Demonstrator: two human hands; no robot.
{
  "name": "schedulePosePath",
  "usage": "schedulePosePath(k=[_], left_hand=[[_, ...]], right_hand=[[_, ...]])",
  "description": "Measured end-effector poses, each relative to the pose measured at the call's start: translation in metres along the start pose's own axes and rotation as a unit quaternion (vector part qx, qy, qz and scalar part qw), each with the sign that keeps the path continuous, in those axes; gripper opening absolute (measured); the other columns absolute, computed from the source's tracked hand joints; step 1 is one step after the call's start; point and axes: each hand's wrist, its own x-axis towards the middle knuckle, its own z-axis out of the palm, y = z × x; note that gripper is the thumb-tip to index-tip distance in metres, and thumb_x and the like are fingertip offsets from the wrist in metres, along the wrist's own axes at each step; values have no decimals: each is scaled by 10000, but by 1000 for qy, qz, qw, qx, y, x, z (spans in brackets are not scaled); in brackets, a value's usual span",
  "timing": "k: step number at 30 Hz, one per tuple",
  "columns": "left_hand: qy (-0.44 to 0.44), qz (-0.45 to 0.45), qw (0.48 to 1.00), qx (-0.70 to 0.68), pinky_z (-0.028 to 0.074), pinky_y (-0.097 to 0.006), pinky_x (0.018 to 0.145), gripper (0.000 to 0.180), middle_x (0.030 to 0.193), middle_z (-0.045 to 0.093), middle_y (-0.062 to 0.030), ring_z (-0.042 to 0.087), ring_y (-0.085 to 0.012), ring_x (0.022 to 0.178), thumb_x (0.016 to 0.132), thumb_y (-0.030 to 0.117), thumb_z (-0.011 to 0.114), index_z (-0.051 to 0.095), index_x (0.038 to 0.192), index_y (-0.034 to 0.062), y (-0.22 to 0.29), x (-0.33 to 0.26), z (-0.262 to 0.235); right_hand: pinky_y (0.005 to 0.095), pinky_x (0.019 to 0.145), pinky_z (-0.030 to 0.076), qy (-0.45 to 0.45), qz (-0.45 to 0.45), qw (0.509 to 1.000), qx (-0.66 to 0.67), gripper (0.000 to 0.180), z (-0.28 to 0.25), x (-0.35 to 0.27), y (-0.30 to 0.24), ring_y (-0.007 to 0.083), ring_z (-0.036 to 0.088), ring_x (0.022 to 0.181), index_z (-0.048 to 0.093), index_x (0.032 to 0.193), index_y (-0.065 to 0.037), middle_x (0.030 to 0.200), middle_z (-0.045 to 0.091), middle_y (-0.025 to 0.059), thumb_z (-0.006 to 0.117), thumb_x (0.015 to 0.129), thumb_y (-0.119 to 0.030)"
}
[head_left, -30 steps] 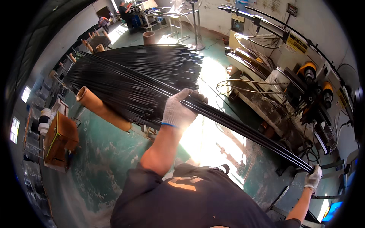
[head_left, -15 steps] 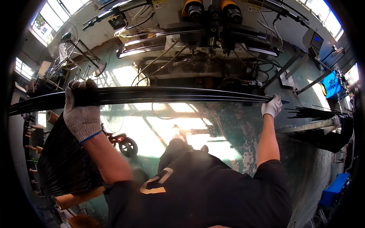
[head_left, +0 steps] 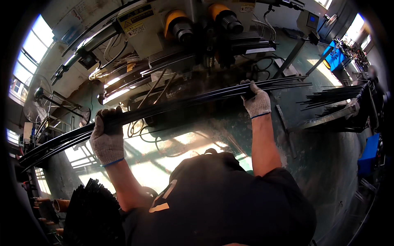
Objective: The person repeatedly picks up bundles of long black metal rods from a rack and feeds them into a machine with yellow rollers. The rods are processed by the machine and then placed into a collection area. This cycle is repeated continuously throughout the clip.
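Note:
A bundle of long thin black rods [head_left: 180, 103] stretches across in front of me, tilted so that its right end lies farther away. My left hand [head_left: 107, 137], in a pale knitted glove with a blue cuff edge, is wrapped round the bundle left of its middle. Toward the right end, my right hand [head_left: 256, 100] grips the same rods in a matching glove. Past each hand the rod ends fan slightly apart. The fingers on the far side of the bundle are partly hidden.
Ahead stands a machine with two orange-capped cylinders [head_left: 179, 25] and black rails. More black rods rest on a metal rack [head_left: 324, 117] at right. Another dark bundle [head_left: 93, 213] stands at lower left. A fan [head_left: 39, 94] is at far left. Cables loop over the green floor.
The bundle has moved farther forward and nearer the machine, its right end swinging away and its left end closer. My right hand now sits farther in from the rods' right end.

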Motion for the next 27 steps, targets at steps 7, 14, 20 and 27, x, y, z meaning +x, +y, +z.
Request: schedulePosePath(k=[7,14,20,27], left_hand=[[86,37,995,41,553,-513,1120,172,1106,760,-155,722,-314,1077,1024,100,668,733,1137,-12,59,88,-69],[52,-2,996,68,470,-516,1168,186,1088,736,-166,677,-319,1110,1016,88,662,702,1151,-34,14,160,-104],[97,-10,993,-61,363,-582,1256,527,1376,638,-281,594,-405,1304,990,48,577,498,1478,-133,24,215,-122],[192,9,981,26,491,-510,1164,336,1296,683,-230,644,-349,1235,1042,58,594,623,1335,-103,29,257,-184]], right_hand=[[560,993,622,0,-60,997,44,134,62,72,-14,290,680,965,587,1088,3,988,644,134,551,1104,-125],[578,990,616,32,-18,999,-14,164,92,143,44,348,702,992,614,1093,62,1070,666,186,535,961,119],[460,967,607,-28,-20,997,-72,178,110,194,45,319,715,1033,663,1166,30,1148,702,150,654,988,33],[419,893,596,33,-147,982,-117,327,139,225,67,270,715,1027,666,1259,-33,1125,733,101,781,957,-81]])
